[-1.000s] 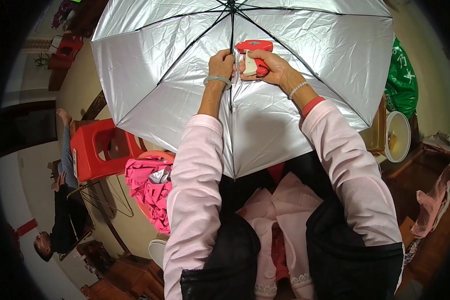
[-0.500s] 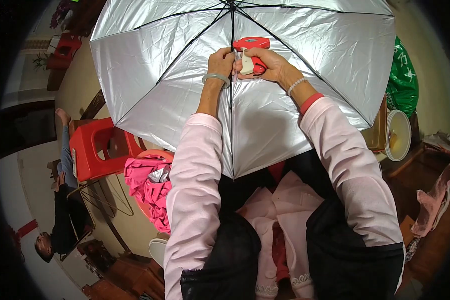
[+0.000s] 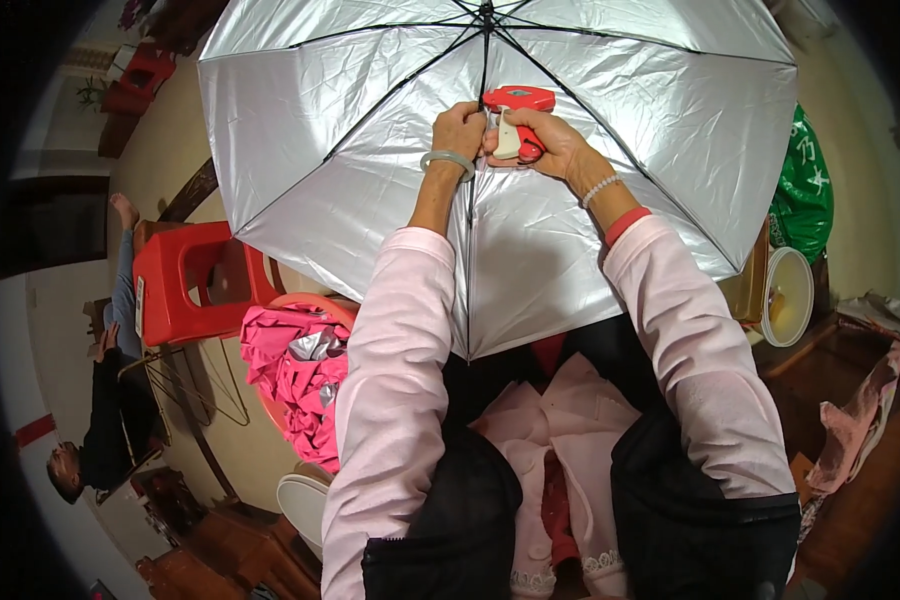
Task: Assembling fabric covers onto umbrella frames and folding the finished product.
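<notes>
An opened umbrella spreads over my lap, its silver lining facing up and its black ribs running out from the hub at the top edge. My right hand is wrapped round a red and cream hand tool with a squeeze handle; its exact kind I cannot make out. The tool's red head lies beside a middle rib. Just left of it, my left hand has its fingers closed at that same rib. The fingertips of both hands are close together, and what lies between them is partly hidden.
To the left are a red plastic stool and a basin heaped with bright pink cloth. Another person sits at the far left. At the right stand a green bag and a white bucket.
The umbrella, both hands and the tool sit slightly lower and farther right in the picture. My grip on the tool and the rib looks the same.
</notes>
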Demonstrator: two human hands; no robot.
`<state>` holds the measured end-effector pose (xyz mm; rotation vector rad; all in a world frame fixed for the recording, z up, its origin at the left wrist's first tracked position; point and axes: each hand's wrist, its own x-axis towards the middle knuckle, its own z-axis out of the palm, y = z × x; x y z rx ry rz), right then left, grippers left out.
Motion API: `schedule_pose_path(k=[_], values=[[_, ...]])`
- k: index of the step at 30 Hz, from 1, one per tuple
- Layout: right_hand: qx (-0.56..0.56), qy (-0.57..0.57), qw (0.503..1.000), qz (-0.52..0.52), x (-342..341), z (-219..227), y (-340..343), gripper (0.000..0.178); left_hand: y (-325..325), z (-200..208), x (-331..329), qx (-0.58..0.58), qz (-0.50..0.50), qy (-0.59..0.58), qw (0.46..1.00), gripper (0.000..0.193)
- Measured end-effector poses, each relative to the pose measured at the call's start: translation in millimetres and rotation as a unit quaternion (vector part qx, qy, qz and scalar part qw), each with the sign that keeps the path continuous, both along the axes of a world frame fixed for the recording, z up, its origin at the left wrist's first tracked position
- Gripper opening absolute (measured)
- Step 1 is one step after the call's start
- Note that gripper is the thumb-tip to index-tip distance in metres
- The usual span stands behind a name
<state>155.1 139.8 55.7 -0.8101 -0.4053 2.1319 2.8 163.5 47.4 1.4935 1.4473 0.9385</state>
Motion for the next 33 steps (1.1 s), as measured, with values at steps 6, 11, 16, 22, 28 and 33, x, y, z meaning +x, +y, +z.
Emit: schedule_pose_path(k=[6, 11, 16, 22, 28, 33], values=[[0.002, -0.008, 1.0, 0.002, 2.1, -2.7, 0.6, 0.024, 0.4, 0.2, 1.0, 0.021, 0.0, 0.023, 1.0, 0.031], [-0.006, -0.02, 1.0, -0.011, 0.0, 2.1, -2.5, 0.023, 1.7, -2.3, -0.8, 0.021, 0.007, 0.028, 0.999, 0.031], [-0.007, -0.021, 1.0, -0.015, -0.8, 1.6, -1.0, 0.026, 3.3, -7.5, -1.8, 0.024, 0.007, 0.03, 0.999, 0.032], [-0.01, -0.02, 1.0, -0.022, 2.6, 0.6, 0.2, 0.025, 2.4, -6.4, 2.1, 0.008, 0.009, 0.009, 1.0, 0.031], [-0.004, -0.016, 1.0, -0.018, 3.0, -2.3, 2.3, 0.025, 3.5, -8.9, 2.0, 0.059, 0.014, 0.04, 0.997, 0.03], [-0.001, -0.028, 0.999, -0.015, 2.3, -2.6, 1.5, 0.024, 4.0, -9.0, 2.0, 0.071, 0.012, 0.049, 0.996, 0.03]])
